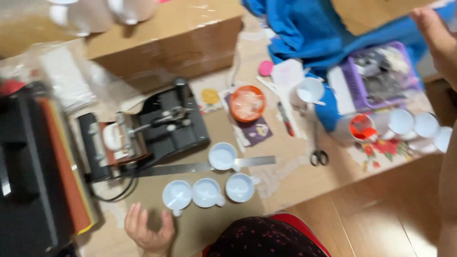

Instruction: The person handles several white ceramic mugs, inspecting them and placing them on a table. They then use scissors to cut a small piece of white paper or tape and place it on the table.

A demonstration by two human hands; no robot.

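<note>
Both hands are empty: the left hand [148,231] lies palm-up with fingers spread near the table's front edge, just below the leftmost white mug [176,195]; the right hand [439,38] is raised at the far right, gripping nothing. That mug stands in a row with two more mugs [223,189]. It looks ceramic, so probably stiff, smooth, breakable and fairly light; its handle or body would give the surest hold. Behind lie a steel ruler [190,167] under another mug [223,156], and a black mug press [143,131].
</note>
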